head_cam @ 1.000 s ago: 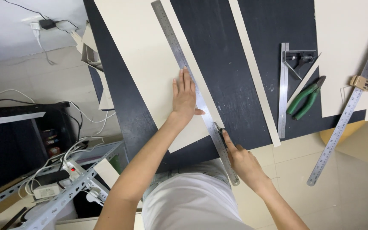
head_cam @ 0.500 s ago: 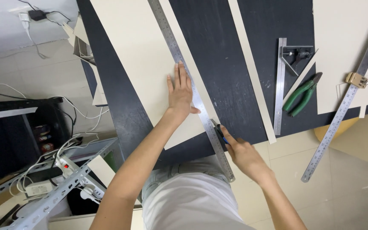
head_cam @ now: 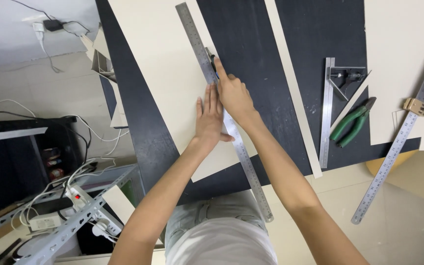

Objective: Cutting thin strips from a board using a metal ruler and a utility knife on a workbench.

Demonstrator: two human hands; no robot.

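Nearest the body: the dark, matte work table (head_cam: 143, 142), its near edge running across the lap.

Left hand (head_cam: 210, 120) lies flat, fingers together and stretched out, palm pressing on a long steel ruler (head_cam: 231, 132) and on the cream board sheet (head_cam: 168, 83) beneath it. The ruler is thin, brushed metal, with graduated marks along its length; it runs diagonally from the near table edge up toward the far side, its near end overhanging the table.

Right hand (head_cam: 234, 95) sits just beyond the left, closed around a small dark cutting knife (head_cam: 211, 58), index finger extended along the top. The blade end rests against the ruler's right edge, on the sheet's margin.

The sheet is smooth, pale and straight-edged. A narrow cream strip (head_cam: 293, 88) lies apart to the right on the bare dark surface.

Farther right: a metal try square (head_cam: 331, 98) with triangular head, green-handled pliers (head_cam: 352, 122) just beside it, then a second steel ruler (head_cam: 398, 142) with a tan clip, lying over another cream sheet (head_cam: 398, 59).
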